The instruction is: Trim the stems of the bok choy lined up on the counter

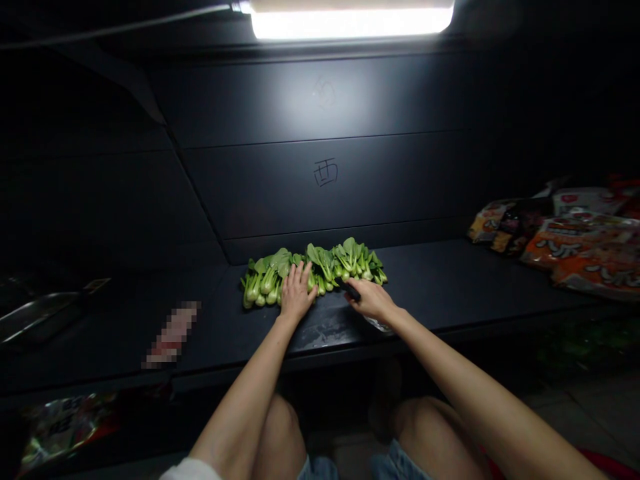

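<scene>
A row of green bok choy lies on the dark shelf, leaves toward the back panel and pale stems toward me. My left hand rests on the middle of the row, fingers stretched out and spread, gripping nothing. Near the row's right part, my right hand is closed around a small black object, stick-like in shape; its exact kind does not show. Just below that hand is something shiny and clear, partly hidden by the wrist. The shelf surface in front of the stems looks wet.
Snack bags are piled at the right end of the shelf. On the left are a blurred-out flat item and a metal-rimmed tray. A shiny package sits lower left. A lit tube lamp hangs above.
</scene>
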A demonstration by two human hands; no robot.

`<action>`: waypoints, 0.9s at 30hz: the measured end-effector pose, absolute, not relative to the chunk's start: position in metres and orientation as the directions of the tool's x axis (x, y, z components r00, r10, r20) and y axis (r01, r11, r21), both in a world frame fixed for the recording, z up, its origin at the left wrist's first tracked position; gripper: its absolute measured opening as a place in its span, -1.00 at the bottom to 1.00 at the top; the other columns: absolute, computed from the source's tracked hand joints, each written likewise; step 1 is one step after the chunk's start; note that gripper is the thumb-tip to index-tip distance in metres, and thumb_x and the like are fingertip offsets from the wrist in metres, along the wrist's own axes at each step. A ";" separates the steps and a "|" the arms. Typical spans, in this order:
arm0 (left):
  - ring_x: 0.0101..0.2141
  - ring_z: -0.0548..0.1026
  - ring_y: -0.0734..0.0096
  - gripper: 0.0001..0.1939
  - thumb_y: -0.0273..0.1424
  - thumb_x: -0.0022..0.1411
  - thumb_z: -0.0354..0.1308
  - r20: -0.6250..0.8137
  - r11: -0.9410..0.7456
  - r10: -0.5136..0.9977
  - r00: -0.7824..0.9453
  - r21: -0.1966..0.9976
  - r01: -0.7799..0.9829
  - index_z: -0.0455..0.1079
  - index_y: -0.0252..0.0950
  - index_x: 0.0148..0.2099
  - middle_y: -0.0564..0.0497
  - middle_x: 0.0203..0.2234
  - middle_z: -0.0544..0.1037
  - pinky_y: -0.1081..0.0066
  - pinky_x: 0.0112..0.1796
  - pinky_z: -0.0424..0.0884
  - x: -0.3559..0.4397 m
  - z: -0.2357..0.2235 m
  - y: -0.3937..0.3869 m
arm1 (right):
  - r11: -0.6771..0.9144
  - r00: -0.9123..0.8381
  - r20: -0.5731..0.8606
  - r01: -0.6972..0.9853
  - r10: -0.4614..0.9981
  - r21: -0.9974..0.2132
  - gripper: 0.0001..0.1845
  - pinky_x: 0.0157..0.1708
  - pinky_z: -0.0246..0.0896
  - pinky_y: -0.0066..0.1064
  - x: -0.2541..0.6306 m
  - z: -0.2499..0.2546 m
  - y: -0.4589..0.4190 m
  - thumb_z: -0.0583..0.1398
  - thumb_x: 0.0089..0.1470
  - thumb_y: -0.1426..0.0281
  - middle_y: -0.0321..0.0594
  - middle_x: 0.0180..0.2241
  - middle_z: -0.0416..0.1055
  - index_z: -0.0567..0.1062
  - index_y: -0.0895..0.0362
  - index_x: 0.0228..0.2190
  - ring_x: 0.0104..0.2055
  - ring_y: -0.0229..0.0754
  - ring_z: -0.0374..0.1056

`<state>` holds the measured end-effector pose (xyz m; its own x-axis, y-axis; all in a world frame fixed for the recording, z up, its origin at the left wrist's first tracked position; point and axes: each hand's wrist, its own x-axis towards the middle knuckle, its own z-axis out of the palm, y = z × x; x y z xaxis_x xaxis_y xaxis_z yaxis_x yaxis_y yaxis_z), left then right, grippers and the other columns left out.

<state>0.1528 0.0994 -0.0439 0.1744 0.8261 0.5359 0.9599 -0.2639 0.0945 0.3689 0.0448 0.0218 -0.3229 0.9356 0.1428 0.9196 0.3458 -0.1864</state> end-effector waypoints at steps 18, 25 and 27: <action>0.29 0.03 0.17 -0.39 -0.21 0.33 -0.15 0.321 -0.266 0.922 0.218 0.113 0.957 -0.01 -0.35 0.34 -0.16 0.32 0.03 0.10 0.21 0.06 0.152 -0.048 0.106 | 0.340 -0.335 0.066 0.935 0.940 -0.097 -0.58 -0.20 0.16 -0.38 0.368 0.027 0.051 0.05 0.17 0.22 -0.04 -0.07 0.47 0.38 0.10 0.02 -0.07 -0.03 0.39; 0.29 0.02 0.14 -0.37 -0.20 0.33 -0.16 0.329 -0.277 0.917 0.225 0.119 0.953 -0.07 -0.33 0.36 -0.16 0.32 0.02 0.07 0.21 0.04 0.153 -0.049 0.106 | 0.349 -0.345 0.071 0.935 0.936 -0.068 -0.57 -0.19 0.16 -0.39 0.374 0.027 0.051 0.06 0.16 0.24 -0.05 -0.06 0.47 0.36 0.10 0.04 -0.06 -0.05 0.40; 0.30 0.00 0.13 -0.37 -0.20 0.32 -0.15 0.333 -0.269 0.918 0.216 0.121 0.956 -0.07 -0.31 0.36 -0.15 0.32 0.02 0.03 0.22 0.00 0.154 -0.049 0.104 | 0.343 -0.339 0.060 0.936 0.939 -0.076 -0.58 -0.19 0.16 -0.39 0.377 0.026 0.052 0.06 0.17 0.24 -0.05 -0.05 0.46 0.37 0.10 0.02 -0.06 -0.06 0.40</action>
